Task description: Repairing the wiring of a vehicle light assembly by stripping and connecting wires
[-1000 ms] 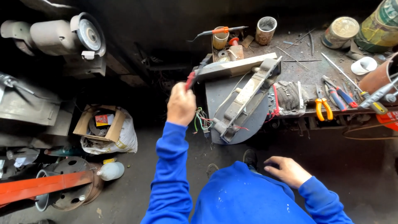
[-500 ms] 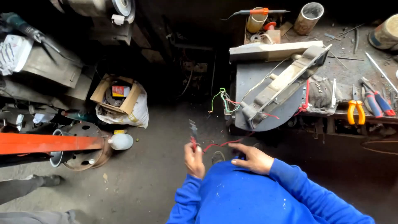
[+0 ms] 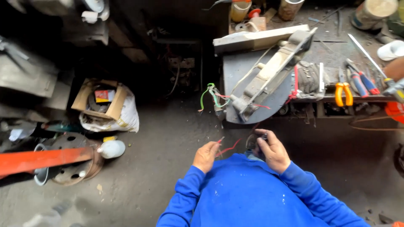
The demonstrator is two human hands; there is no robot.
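Head view: left hand [image 3: 205, 156] and right hand [image 3: 272, 149] pinched a red wire [image 3: 227, 149]; its thin strands risked snapping, bench [image 3: 235, 71] at 12 o'clock.

Bare floor [image 3: 168, 168] lay open left of the hands. Ahead, the desk [image 3: 240, 71] edge, dangling wires [image 3: 212, 98] and a long metal fixture [image 3: 273, 71] blocked the reach forward.

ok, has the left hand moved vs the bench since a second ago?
Yes. The left hand has dropped from up at the round grey plate on the bench to in front of the chest, holding a red wire.
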